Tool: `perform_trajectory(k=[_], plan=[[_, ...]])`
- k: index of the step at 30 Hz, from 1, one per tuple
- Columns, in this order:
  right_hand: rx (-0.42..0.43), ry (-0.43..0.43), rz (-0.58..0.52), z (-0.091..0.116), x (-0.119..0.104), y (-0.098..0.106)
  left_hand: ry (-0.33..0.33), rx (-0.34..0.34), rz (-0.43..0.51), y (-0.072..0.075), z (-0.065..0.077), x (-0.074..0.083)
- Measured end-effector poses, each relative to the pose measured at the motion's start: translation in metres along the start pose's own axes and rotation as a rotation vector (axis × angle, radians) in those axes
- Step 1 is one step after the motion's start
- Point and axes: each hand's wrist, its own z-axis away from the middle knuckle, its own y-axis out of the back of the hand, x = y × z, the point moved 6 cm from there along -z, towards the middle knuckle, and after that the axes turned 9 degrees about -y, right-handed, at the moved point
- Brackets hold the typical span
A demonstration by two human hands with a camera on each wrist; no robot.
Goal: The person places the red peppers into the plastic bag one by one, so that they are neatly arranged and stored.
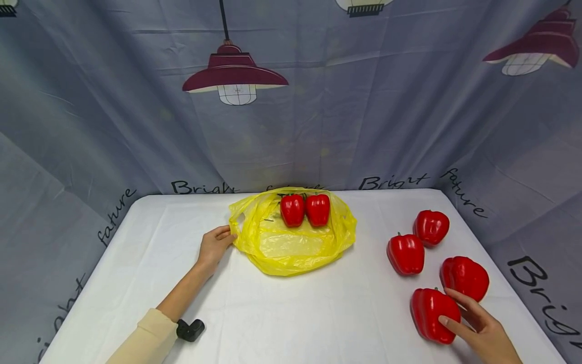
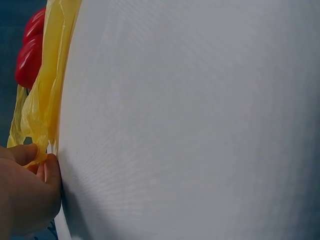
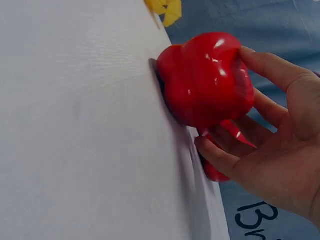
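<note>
A yellow plastic bag lies spread at the back middle of the white table, two red bell peppers resting on it at its far side. The left hand pinches the bag's left edge between thumb and fingers, also seen close up in the left wrist view. At the front right, the right hand holds a red bell pepper by its right side. In the right wrist view its thumb and fingers lie around this pepper. Close behind it sits another bell pepper.
Two more red bell peppers, one nearer and one farther back, stand on the table's right side. A black wrist device shows by the left sleeve. A grey printed curtain hangs around the table's back and sides.
</note>
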Motion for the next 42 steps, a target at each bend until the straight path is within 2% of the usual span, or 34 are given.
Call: perform_trajectory(k=[8,18,23,31,37,42], plan=[[-0.059,-0.088,-0.039,0.0,0.006,-0.004,0.0,0.003,0.002,0.001,0.0,0.0],[-0.066,-0.107,-0.111,-0.007,0.022,-0.006,0.003,0.006,-0.019,0.001,0.001,-0.001],[-0.079,-0.128,-0.167,-0.008,0.024,-0.008,0.0,0.008,-0.017,0.002,0.001,0.0],[-0.082,-0.116,-0.185,-0.01,0.025,-0.009,0.001,0.004,-0.007,0.002,0.001,0.0],[-0.069,-0.12,-0.141,-0.006,0.019,-0.01,-0.01,-0.001,0.0,0.001,0.001,-0.001],[-0.051,-0.034,-0.053,0.002,-0.004,-0.009,-0.015,0.001,0.001,0.0,0.001,0.0]])
